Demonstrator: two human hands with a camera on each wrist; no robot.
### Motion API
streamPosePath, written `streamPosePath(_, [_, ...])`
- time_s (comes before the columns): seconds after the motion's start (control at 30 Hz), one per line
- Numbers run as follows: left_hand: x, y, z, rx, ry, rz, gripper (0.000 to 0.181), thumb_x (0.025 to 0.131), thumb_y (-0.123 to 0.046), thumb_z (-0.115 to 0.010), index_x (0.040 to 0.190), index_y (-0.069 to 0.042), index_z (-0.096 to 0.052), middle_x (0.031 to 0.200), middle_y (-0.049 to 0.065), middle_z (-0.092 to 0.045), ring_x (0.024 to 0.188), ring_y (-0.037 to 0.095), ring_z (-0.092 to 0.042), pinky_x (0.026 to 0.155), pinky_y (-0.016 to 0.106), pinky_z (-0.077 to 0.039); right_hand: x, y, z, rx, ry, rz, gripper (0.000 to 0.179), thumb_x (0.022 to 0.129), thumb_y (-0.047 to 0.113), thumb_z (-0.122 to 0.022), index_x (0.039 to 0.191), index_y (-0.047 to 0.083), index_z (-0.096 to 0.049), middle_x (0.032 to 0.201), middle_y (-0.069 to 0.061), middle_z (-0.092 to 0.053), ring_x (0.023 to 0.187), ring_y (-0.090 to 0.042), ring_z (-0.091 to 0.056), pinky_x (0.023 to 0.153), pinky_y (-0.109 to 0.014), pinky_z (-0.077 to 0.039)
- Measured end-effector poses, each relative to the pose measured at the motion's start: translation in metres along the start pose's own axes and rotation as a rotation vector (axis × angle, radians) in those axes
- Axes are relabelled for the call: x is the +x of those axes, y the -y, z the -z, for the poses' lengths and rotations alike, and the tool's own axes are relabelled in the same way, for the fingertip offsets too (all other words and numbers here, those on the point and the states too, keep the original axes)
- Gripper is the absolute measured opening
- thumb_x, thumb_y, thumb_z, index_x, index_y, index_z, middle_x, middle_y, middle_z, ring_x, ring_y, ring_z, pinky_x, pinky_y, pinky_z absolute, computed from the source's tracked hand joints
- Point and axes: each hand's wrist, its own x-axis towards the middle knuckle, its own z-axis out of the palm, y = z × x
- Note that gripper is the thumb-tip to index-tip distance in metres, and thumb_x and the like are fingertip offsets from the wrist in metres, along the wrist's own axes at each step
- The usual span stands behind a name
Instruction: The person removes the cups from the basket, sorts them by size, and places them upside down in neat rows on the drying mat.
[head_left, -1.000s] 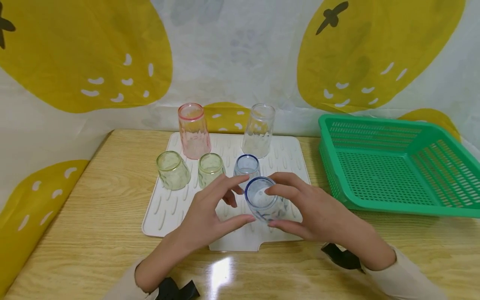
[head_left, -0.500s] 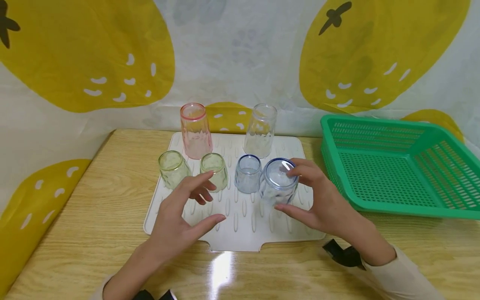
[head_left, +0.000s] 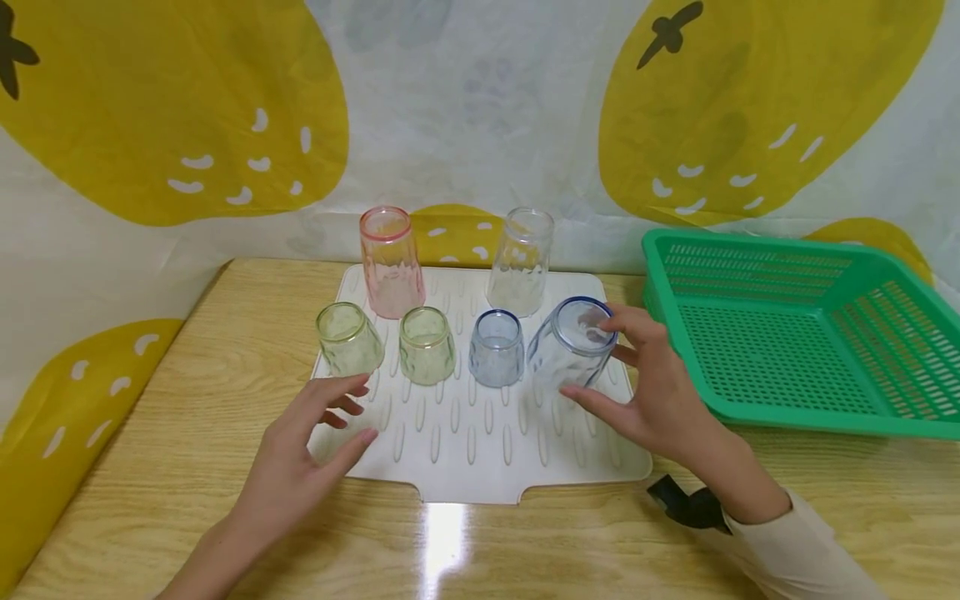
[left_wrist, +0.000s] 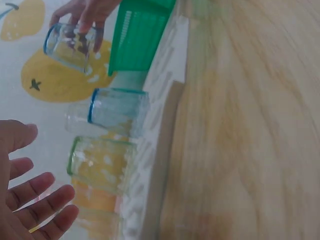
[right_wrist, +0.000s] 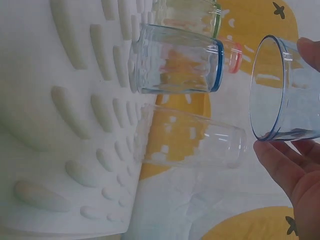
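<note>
My right hand (head_left: 663, 396) grips a clear bluish glass tumbler (head_left: 562, 362) with a blue ring, thumb at the near side and fingers round the far side. Its blue-ringed end is uppermost and leans right in the head view, and the right wrist view shows the tumbler (right_wrist: 300, 95) held clear of the mat. A smaller blue-ringed glass (head_left: 497, 358) stands just left of it on the white ridged drying mat (head_left: 472, 462). My left hand (head_left: 296, 458) hovers over the mat's left side with spread, relaxed fingers and holds nothing. Nearest to it are two green-ringed glasses (head_left: 350, 350).
A tall pink glass (head_left: 393, 275) and a tall clear glass (head_left: 519, 275) stand at the back of the mat. On the right sits a green plastic basket (head_left: 810, 421). Behind the wooden table (head_left: 195, 358) hangs a white sheet with yellow fruit prints (head_left: 480, 100).
My right hand has carried the tumbler right and back, beside the smaller blue-ringed glass. My left hand has drawn away from the tumbler to the left.
</note>
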Motion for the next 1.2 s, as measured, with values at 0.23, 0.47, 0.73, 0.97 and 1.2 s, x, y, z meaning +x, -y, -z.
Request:
streamPosePath(0.23, [-0.010, 0.031, 0.015, 0.217, 0.000, -0.047, 0.053, 0.071, -0.003, -0.081, 0.121, -0.008, -0.062, 0.115, 0.003, -0.061, 0.101, 0.020, -0.057, 0.091, 0.013, -0.038, -0.003, -0.006, -0.003, 0.013, -0.044, -0.097, 0.076, 0.087, 0.049, -0.063, 0.121, -0.010, -0.030, 0.123, -0.023, -0.045, 0.113, -0.030, -0.052, 0.092, -0.018, -0.043])
streamPosePath(0.47, [-0.019, 0.057, 0.034, 0.336, 0.047, 0.051, 0.047, 0.070, -0.007, -0.083, 0.114, -0.009, -0.067, 0.112, 0.003, -0.064, 0.105, 0.023, -0.055, 0.095, 0.009, -0.028, -0.005, -0.008, -0.006, -0.003, -0.064, -0.195, 0.077, 0.073, 0.009, -0.083, 0.126, -0.007, -0.029, 0.125, -0.022, -0.044, 0.114, -0.030, -0.053, 0.096, -0.019, -0.041])
streamPosePath(0.73, [-0.027, 0.087, 0.043, 0.299, 0.152, -0.030, 0.049, 0.068, -0.009, -0.084, 0.115, -0.012, -0.069, 0.121, 0.004, -0.064, 0.112, 0.025, -0.053, 0.102, 0.019, -0.028, -0.012, -0.013, -0.018, -0.023, -0.098, -0.260, 0.084, 0.061, -0.010, -0.085, 0.126, -0.005, -0.032, 0.125, -0.021, -0.045, 0.119, -0.034, -0.050, 0.096, -0.019, -0.041])
streamPosePath(0.97, [-0.034, 0.096, 0.040, 0.296, 0.195, -0.012, 0.047, 0.073, -0.014, -0.082, 0.118, -0.018, -0.069, 0.130, 0.002, -0.059, 0.124, 0.026, -0.044, 0.089, 0.049, -0.030, -0.018, -0.020, -0.031, -0.083, -0.085, -0.350, 0.077, 0.068, -0.001, -0.085, 0.125, -0.005, -0.033, 0.124, -0.021, -0.044, 0.117, -0.033, -0.049, 0.089, -0.048, -0.048])
streamPosePath(1.2, [-0.034, 0.097, 0.038, 0.297, 0.201, -0.014, 0.047, 0.073, -0.014, -0.081, 0.118, -0.017, -0.069, 0.131, 0.002, -0.059, 0.124, 0.027, -0.044, 0.088, 0.049, -0.030, -0.022, -0.026, -0.035, -0.081, -0.081, -0.426, 0.075, 0.069, 0.001, -0.085, 0.125, -0.003, -0.035, 0.123, -0.021, -0.044, 0.115, -0.035, -0.049, 0.087, -0.050, -0.049])
